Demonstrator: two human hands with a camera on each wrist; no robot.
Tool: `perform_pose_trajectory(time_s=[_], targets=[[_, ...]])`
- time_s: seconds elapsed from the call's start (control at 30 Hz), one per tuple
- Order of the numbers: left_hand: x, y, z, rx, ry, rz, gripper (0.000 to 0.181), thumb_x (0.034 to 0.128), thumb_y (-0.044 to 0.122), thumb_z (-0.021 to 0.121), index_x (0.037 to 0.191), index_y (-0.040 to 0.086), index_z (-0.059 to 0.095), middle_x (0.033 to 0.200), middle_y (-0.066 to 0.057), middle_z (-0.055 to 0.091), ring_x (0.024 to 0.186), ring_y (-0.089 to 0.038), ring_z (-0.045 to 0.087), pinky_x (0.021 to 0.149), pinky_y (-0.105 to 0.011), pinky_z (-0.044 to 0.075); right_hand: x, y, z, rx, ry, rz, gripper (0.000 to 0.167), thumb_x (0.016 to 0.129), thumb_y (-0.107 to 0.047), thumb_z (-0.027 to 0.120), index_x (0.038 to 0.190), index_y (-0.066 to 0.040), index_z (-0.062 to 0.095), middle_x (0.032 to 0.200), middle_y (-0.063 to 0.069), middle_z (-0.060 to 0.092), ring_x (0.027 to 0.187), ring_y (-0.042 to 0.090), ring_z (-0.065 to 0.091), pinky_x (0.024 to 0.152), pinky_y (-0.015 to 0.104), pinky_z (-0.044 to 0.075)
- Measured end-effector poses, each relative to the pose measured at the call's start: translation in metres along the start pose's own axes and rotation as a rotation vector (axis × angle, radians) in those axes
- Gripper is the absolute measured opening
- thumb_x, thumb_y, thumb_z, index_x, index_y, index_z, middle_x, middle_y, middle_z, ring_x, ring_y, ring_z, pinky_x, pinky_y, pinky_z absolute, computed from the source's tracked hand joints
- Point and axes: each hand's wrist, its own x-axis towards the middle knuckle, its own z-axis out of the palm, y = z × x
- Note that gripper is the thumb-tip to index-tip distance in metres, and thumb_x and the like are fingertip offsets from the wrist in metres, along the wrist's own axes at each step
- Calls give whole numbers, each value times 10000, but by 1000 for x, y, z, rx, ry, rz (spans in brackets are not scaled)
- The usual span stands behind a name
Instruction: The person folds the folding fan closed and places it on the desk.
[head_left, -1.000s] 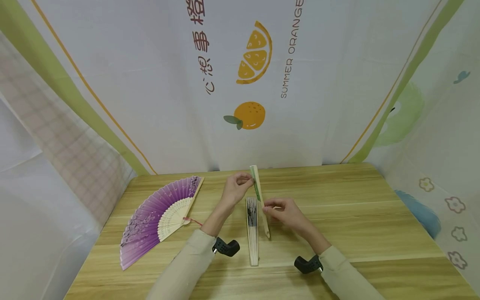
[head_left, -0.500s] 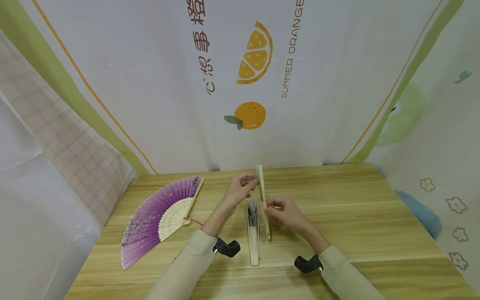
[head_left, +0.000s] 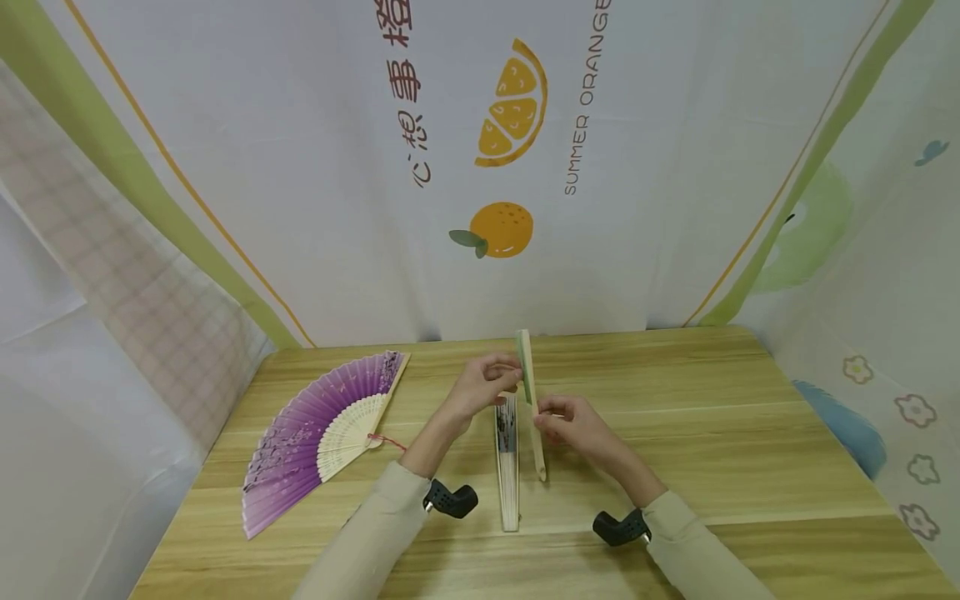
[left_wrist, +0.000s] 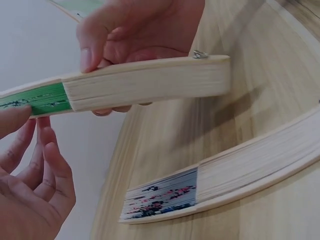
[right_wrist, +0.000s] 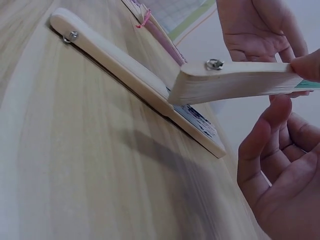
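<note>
A folded hand fan with a green leaf is held up off the table, its pale wooden ribs closed together. My left hand pinches the green part near the far end; in the left wrist view the thumb lies on top and fingertips touch below. With thumb and fingers, my right hand grips the same fan around its middle. A metal rivet shows at its near end in the right wrist view. Just left of it, a second folded fan with a dark floral leaf lies on the table.
A purple fan lies spread open at the left of the wooden table, its red cord trailing toward my left wrist. Behind the table hangs a white cloth printed with oranges.
The green fan has shifted slightly right and stands a little more upright lengthwise. My left hand has moved right with it; the right hand has moved slightly right too. Both keep their hold.
</note>
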Motion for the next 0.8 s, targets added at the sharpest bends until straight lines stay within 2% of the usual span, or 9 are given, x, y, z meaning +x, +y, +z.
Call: perform_pose_trajectory(time_s=[0.2,0.33,0.43,0.6,0.7,0.8], targets=[[-1,-8,0,31,-91,-10,286,1014,127,657,1272,6,638,1117,-107,711,1015,-326,634,879,-558,512,-1,-1,-3,1,-21,6,205,1040,-140,593,1030,64,597,753,61,465,679,163,447,627,326,434],[-3,-10,1,50,-124,-9,319,1017,140,655,1301,-2,628,1109,-91,700,1017,-328,631,862,-527,527,-3,-2,-7,20,-55,20,212,1051,-164,584,1027,47,582,763,68,463,686,163,450,644,347,452],[-5,-10,2,45,-138,-11,303,1021,151,650,1278,-9,629,1084,-89,706,1046,-392,619,856,-523,529,-4,-2,-10,25,-82,32,217,1061,-175,571,1050,40,592,801,69,510,707,164,485,679,357,490],[-5,-10,4,53,-135,1,255,1026,143,640,1231,-10,638,1023,-78,715,1056,-465,593,834,-528,531,-6,-4,-14,15,-95,45,282,1061,-181,570,1162,81,607,983,94,636,850,192,601,790,390,551],[-4,-12,5,64,-122,23,246,1023,133,644,1213,-23,642,977,-129,700,970,-425,608,787,-493,540,-6,-6,-18,-21,-68,42,300,1050,-173,594,1198,88,604,1045,108,653,926,209,625,821,407,556],[-3,-13,7,67,-103,43,238,1016,120,652,1200,-31,648,960,-230,673,860,-348,610,731,-454,535,-6,-9,-22,-86,-9,28,271,1025,-166,641,1176,59,624,1017,119,656,874,233,622,767,407,559]])
